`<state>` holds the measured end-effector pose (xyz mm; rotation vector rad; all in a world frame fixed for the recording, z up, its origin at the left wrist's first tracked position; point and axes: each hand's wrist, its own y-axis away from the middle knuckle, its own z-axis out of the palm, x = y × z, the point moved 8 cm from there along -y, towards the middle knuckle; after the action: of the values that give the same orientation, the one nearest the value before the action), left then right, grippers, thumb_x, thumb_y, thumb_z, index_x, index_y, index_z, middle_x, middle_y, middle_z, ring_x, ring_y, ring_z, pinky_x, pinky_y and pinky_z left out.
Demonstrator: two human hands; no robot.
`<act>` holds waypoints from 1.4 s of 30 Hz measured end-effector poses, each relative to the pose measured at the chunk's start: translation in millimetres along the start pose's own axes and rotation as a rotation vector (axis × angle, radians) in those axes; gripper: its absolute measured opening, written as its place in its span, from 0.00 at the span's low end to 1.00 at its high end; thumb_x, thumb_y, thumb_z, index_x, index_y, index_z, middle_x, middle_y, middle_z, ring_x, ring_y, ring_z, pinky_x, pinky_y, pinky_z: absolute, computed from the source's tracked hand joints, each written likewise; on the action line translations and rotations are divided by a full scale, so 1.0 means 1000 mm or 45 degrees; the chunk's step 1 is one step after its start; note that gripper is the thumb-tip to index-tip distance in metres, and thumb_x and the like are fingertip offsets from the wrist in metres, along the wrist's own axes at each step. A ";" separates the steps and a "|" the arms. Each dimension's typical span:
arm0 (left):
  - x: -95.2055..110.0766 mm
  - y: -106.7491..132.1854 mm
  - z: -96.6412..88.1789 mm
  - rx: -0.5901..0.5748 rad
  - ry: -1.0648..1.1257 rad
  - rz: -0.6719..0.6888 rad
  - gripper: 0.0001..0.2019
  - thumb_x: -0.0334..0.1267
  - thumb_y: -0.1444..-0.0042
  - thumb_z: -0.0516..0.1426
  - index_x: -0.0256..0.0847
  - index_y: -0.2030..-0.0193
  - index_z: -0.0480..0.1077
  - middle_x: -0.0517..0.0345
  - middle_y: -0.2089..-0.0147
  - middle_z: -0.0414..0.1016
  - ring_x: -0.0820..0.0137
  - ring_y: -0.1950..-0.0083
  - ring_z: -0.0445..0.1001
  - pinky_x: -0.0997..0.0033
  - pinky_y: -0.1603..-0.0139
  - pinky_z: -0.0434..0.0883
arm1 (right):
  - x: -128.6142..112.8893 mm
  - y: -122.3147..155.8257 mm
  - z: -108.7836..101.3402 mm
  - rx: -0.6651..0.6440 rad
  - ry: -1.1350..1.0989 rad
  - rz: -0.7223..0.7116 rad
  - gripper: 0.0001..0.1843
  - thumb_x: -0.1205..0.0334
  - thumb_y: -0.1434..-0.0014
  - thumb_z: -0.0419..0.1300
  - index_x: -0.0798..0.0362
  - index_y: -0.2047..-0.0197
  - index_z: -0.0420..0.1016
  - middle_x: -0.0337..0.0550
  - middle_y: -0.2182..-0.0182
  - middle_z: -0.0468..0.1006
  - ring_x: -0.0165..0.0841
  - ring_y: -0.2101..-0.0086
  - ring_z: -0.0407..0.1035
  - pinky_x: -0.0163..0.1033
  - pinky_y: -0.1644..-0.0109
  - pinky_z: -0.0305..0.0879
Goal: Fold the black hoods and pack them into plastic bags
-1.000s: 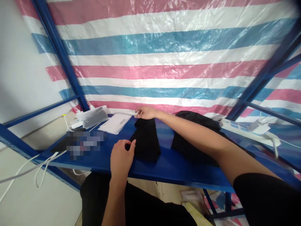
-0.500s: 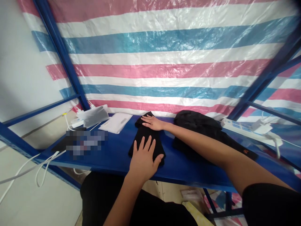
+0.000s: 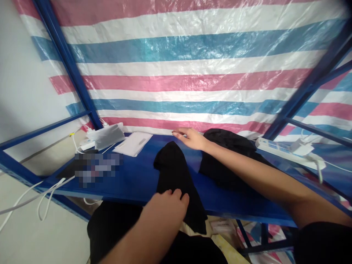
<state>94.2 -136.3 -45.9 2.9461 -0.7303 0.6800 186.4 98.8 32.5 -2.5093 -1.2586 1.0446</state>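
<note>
The left hand [image 3: 162,213] has curled fingers on the black cloth [image 3: 173,167], grip unclear; the right hand's [image 3: 191,138], farther off, extend loosely.

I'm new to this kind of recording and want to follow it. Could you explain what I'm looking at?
There is no robot here: a person works with two bare hands. The view comes from a camera worn on their head, looking forward and down. The left hand has its fingers curled over a black cloth, whose near end reaches past the front edge of a blue tabletop; how firmly it grips is hard to tell. The right hand is open and holds nothing, beyond the cloth's far end. To the right lie more black fabric and a white power strip; to the left, white papers. Behind hangs a striped plastic sheet.
</note>
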 end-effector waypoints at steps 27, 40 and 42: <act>-0.137 -0.156 -0.023 0.074 0.001 -0.031 0.35 0.67 0.23 0.45 0.55 0.17 0.60 0.55 0.14 0.55 0.51 0.13 0.47 0.33 0.16 0.41 | 0.086 0.045 0.050 0.367 -0.477 0.686 0.29 0.57 0.30 0.68 0.53 0.30 0.68 0.56 0.45 0.78 0.37 0.66 0.79 0.46 0.66 0.84; -0.173 -0.160 -0.034 0.078 0.786 -0.076 0.31 0.62 0.23 0.44 0.55 0.26 0.73 0.59 0.18 0.64 0.54 0.14 0.54 0.44 0.14 0.41 | -0.021 0.070 0.048 -0.190 0.356 -0.638 0.22 0.60 0.30 0.64 0.54 0.35 0.80 0.56 0.46 0.86 0.47 0.48 0.81 0.51 0.41 0.79; -0.181 -0.155 -0.045 0.173 1.188 -0.087 0.35 0.68 0.25 0.44 0.50 0.32 0.78 0.52 0.24 0.73 0.50 0.19 0.64 0.44 0.18 0.55 | -0.019 0.060 0.027 -0.029 0.156 -0.487 0.18 0.59 0.30 0.65 0.52 0.40 0.83 0.51 0.51 0.88 0.42 0.55 0.83 0.46 0.48 0.80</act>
<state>2.1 86.5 -69.8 2.2752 -0.4721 1.9168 200.4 42.0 -2.6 -2.1821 -1.6312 0.7780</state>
